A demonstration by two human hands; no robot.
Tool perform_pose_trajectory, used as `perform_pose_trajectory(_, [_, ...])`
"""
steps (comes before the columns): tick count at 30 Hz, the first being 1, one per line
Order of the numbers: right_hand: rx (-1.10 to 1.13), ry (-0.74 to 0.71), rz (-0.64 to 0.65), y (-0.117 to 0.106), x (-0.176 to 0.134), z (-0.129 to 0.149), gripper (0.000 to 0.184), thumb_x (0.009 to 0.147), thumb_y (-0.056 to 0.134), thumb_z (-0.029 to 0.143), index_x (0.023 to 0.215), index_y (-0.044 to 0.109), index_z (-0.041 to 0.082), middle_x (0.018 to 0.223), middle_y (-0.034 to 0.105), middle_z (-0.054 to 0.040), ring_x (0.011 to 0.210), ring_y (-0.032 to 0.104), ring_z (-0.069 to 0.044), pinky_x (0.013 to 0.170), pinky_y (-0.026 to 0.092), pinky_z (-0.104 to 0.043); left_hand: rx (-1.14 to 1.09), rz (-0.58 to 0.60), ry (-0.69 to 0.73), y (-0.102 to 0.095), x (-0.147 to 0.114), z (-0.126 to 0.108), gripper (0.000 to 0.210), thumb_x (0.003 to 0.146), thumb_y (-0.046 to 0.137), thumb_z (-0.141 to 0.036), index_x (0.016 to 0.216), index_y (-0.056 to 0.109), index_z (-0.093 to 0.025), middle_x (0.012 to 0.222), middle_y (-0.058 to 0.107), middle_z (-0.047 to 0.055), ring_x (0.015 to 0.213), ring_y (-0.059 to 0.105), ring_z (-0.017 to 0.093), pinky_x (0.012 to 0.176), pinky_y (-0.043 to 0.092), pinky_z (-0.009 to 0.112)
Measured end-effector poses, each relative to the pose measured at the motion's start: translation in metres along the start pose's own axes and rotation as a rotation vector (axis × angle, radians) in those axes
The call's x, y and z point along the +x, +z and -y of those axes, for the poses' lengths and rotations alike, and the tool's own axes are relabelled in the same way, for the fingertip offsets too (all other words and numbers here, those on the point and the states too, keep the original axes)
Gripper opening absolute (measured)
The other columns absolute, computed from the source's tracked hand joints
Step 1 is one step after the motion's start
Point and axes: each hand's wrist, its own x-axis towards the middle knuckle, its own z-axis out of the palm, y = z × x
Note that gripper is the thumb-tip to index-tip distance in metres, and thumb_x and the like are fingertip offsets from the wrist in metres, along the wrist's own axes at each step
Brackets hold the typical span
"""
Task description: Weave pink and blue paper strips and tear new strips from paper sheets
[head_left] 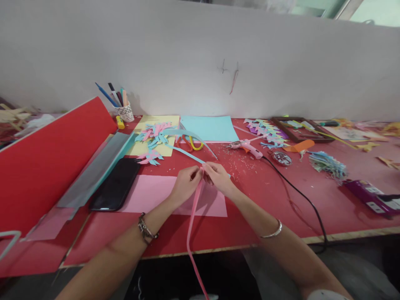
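My left hand (188, 182) and my right hand (218, 177) meet over a pink sheet of paper (150, 193), fingertips pinched together. Between them they hold a pink paper strip (193, 216), whose long end hangs down past the table edge. A light blue paper strip (187, 154) runs from the fingertips up and left toward a heap of pink and blue folded strips (156, 132). How the two strips join is hidden by the fingers. Scissors with red and yellow handles (196, 143) lie just beyond my hands.
A pink glue gun (250, 148) with a black cord lies to the right, near a purple power strip (370, 196). To the left are a black phone (117, 183), a slanted red board (56, 162) and a pen cup (125, 111). A light blue sheet (212, 128) lies by the wall.
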Motion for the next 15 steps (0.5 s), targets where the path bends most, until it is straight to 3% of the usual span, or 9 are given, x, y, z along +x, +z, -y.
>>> perform_pose_trajectory(4, [0.01, 0.048, 0.023, -0.0008, 0.0, 0.0023, 0.033, 0.075, 0.043, 0.037, 0.048, 0.038, 0.02, 0.04, 0.041, 0.006, 0.034, 0.036, -0.005, 0.037, 0.028, -0.02, 0.035, -0.035, 0.025, 0.0004, -0.0019, -0.0007, 0.028, 0.075, 0.038, -0.028, 0.049, 0.033, -0.018, 0.047, 0.031, -0.007, 0.048, 0.032, 0.008, 0.047, 0.025, 0.021])
perform_pose_trajectory(10, [-0.084, -0.064, -0.038, 0.0017, -0.0048, 0.0026, 0.029, 0.074, 0.046, 0.036, 0.05, 0.04, 0.02, 0.04, 0.04, 0.0066, 0.037, 0.037, -0.006, 0.04, 0.029, -0.02, 0.07, -0.055, 0.051, -0.0026, -0.0027, -0.0031, 0.03, 0.074, 0.042, -0.031, 0.048, 0.033, -0.018, 0.046, 0.034, -0.007, 0.047, 0.031, 0.008, 0.048, 0.024, 0.021])
perform_pose_trajectory(15, [0.01, 0.006, 0.044, 0.0004, -0.003, 0.0042, 0.028, 0.074, 0.043, 0.035, 0.05, 0.04, 0.02, 0.038, 0.04, 0.0073, 0.033, 0.036, -0.005, 0.038, 0.029, -0.019, 0.047, -0.069, 0.028, -0.0019, -0.0033, -0.0029, 0.03, 0.075, 0.04, -0.031, 0.049, 0.031, -0.018, 0.047, 0.03, -0.007, 0.048, 0.031, 0.008, 0.048, 0.024, 0.021])
